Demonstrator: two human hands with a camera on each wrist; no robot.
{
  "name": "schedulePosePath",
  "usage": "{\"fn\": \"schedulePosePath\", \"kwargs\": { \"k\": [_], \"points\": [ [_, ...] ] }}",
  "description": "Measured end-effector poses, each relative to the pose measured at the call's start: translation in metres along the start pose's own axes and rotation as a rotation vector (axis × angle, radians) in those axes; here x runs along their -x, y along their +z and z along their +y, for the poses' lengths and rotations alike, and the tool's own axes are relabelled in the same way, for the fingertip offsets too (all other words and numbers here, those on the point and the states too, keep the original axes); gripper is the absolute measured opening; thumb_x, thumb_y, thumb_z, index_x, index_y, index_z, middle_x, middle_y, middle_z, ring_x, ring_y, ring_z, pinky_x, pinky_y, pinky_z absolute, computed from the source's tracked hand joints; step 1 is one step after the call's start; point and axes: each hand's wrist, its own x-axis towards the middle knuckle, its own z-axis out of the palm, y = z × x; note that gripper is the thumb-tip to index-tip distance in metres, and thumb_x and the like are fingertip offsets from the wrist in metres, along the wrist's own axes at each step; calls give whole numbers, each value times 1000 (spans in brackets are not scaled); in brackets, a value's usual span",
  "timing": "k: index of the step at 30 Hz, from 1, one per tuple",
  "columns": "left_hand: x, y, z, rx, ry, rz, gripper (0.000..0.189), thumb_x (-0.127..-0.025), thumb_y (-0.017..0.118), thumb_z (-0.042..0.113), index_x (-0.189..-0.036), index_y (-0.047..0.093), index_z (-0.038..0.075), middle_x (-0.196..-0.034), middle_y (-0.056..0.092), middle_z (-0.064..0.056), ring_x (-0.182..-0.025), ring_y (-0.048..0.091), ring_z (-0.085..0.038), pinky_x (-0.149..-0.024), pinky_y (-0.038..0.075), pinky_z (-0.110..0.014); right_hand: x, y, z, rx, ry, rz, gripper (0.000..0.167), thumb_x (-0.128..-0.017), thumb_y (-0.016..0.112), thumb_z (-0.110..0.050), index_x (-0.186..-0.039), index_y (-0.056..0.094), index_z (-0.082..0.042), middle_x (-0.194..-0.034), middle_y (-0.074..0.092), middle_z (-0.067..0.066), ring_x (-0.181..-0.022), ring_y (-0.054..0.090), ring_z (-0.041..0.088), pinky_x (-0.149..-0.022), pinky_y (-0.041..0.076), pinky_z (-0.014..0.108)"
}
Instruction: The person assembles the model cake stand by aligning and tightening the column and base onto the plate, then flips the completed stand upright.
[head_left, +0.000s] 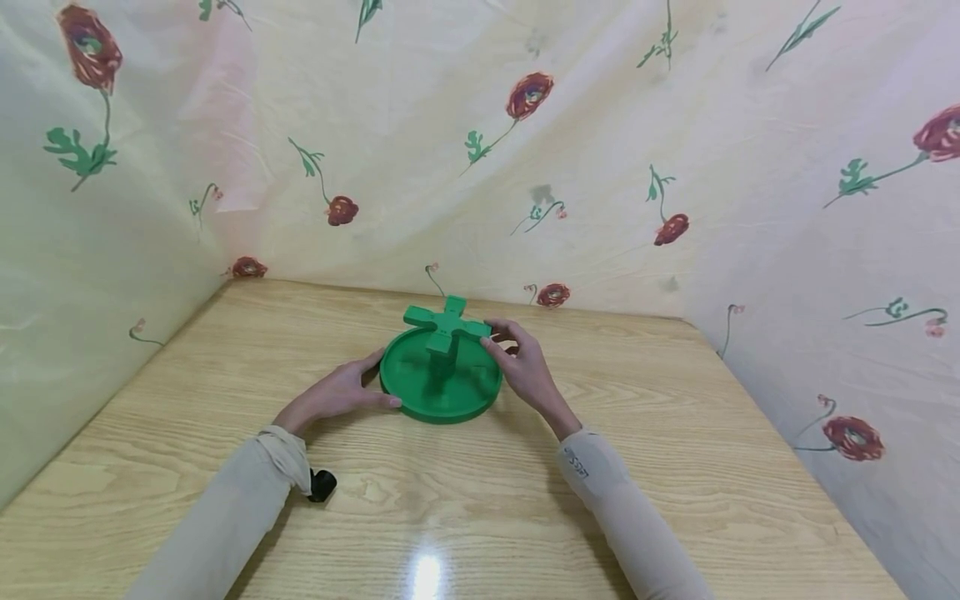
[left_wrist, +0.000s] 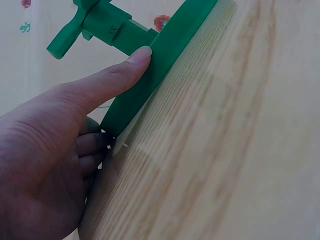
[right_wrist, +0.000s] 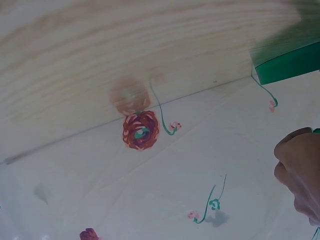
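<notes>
A green round tray-like base with a raised rim stands on the wooden table. From its middle rises a short green post marked with a number, topped by a green cross-shaped piece with flat arms. My left hand holds the base's left edge, thumb on the rim and fingers round the far side. At the right, my right hand pinches the end of one arm of the cross between thumb and fingers. The right wrist view catches only part of that hand, its fingertips mostly out of frame.
A small black object lies beside my left sleeve, partly covered by it. Pale flowered sheeting hangs behind the wooden table and along both its sides.
</notes>
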Motion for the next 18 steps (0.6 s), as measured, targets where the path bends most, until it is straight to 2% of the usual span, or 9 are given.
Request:
{"fn": "schedulePosePath", "kwargs": {
  "k": [6, 8, 15, 18],
  "points": [
    [-1, 1, -1, -5, 6, 0, 107, -91, 81, 43, -165, 17, 0, -165, 25, -25, -152, 22, -42, -119, 25, -60, 11, -3, -36, 11, 9, -6, 35, -103, 61, -1, -134, 57, 14, -128, 63, 28, -116, 59, 42, -88, 48, 42],
    [0, 0, 0, -5, 1, 1, 107, -91, 81, 43, -165, 16, 0, -166, 25, -25, -152, 22, -42, -119, 25, -60, 13, -3, -41, 10, 10, -1, 34, -103, 62, 0, -133, 58, 14, -126, 63, 28, -114, 59, 41, -87, 48, 42],
    [1, 0, 1, -2, -9, 3, 107, -91, 81, 43, -165, 16, 0, -166, 24, -24, -153, 21, -41, -119, 25, -58, 6, 3, 0, -23, 10, 27, 34, -102, 67, -8, -134, 63, 4, -124, 65, 21, -113, 60, 34, -86, 48, 40],
    [1, 0, 0, -2, -10, 3, 108, -90, 81, 43, -164, 16, 0, -166, 24, -25, -153, 21, -41, -119, 24, -58, 8, 3, 0, -19, 1, 31, 33, -102, 68, -12, -132, 65, 1, -119, 67, 18, -110, 61, 30, -85, 48, 37]
  ]
}}
